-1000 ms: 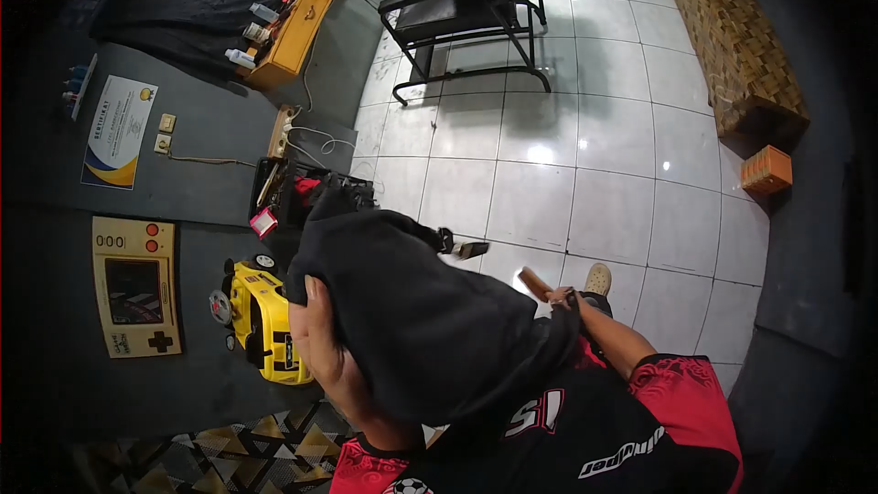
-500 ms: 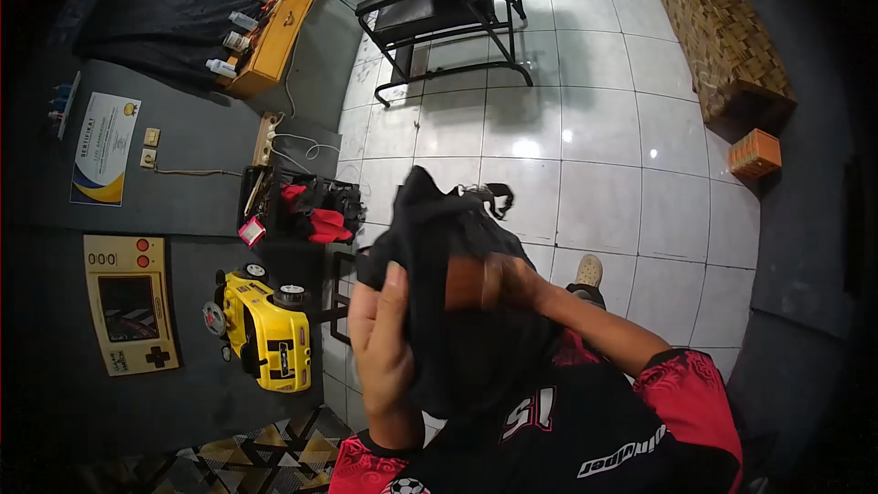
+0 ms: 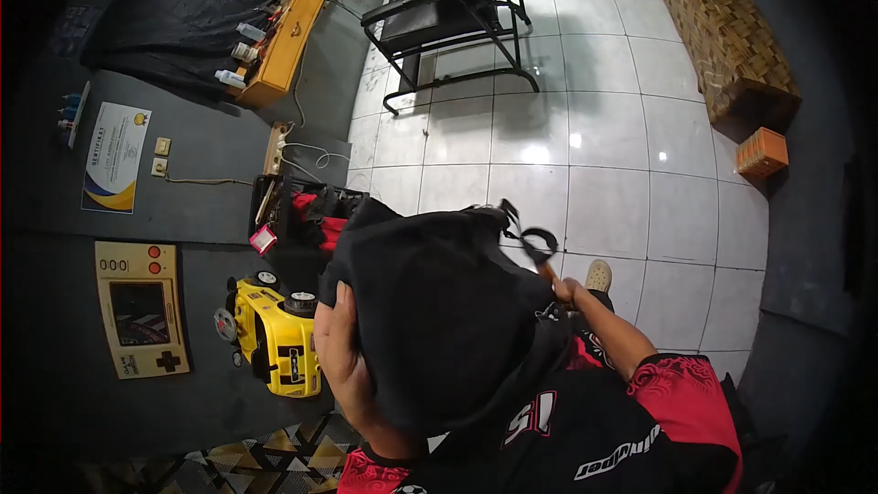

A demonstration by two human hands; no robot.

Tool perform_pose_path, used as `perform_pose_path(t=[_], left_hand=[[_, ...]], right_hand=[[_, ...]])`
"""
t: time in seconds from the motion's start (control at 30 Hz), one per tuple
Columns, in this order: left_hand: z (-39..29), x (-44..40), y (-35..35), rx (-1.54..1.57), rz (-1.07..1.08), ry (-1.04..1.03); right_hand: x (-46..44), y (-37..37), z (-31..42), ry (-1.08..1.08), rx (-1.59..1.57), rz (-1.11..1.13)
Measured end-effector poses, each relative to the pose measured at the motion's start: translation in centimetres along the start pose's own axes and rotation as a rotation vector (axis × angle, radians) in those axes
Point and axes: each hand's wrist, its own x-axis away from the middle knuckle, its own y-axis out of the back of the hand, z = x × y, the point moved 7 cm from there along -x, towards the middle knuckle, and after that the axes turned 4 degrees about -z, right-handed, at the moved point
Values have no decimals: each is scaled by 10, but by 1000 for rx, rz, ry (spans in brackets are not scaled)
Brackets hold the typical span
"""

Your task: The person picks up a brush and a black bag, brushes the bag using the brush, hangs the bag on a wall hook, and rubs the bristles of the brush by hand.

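Presently, the black fabric item (image 3: 448, 320) sits before the shirt (image 3: 498, 468), its side edge pinched in the grip of the left hand (image 3: 346, 352), while the right hand (image 3: 569, 293) is wrapped around a brown handle (image 3: 547, 271). A slack left grip could let the fabric slip toward the tiled floor (image 3: 631, 220); the loose black strap (image 3: 540, 241) beside the handle could snag if swung across it.

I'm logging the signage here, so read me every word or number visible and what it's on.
"SERTIFIKAT": certificate on the wall.
"GAME & WATCH": console-shaped wall panel.
"15", upside down: black-and-red shirt; its other lettering isn't clear enough to read.
Too small to read: the certificate's other lines, yellow toy car stickers, bottle labels.
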Motion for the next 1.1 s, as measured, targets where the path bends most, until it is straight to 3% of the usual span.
perform_pose_path(t=[0.07,0.13,0.2,0.27,0.3,0.33,0.37,0.4,0.47,0.53,0.67,0.73,0.77,0.83,0.87,1.0,1.1], left_hand=[[28,-4,-9,528,43,452],[37,-2,-16,698,64,502],[36,-1,-25,870,86,545],[32,-2,-28,672,39,601],[29,-5,-29,533,162,433],[26,-5,-30,535,164,431],[20,-5,-35,651,193,455],[16,-4,-40,766,222,478],[15,-4,-46,772,209,467],[12,-4,-46,780,199,457],[-3,-2,-42,922,256,472],[-4,0,-46,961,315,496],[-5,4,-47,1031,300,516],[-12,8,-41,1022,282,523],[-14,9,-38,1013,259,527],[-12,11,-37,1054,342,516],[-11,10,-26,1159,252,624]], right_hand=[[28,13,13,-87,-586,-12],[58,34,46,42,-904,-216],[106,66,93,318,-1122,-432],[157,88,140,805,-960,-433],[176,92,152,765,-1094,-410],[230,108,180,1070,-461,-774],[213,92,176,998,-827,-363],[265,105,189,1314,-702,-646],[262,89,192,1293,-536,-538],[311,73,211,1767,-194,-544],[318,58,208,1743,-147,-449],[311,62,207,1692,-115,-686],[287,51,195,1690,-116,-689],[176,1,160,1221,87,-259],[160,-1,154,1223,88,-262],[109,11,126,650,255,-297],[28,-19,60,611,506,-85]])
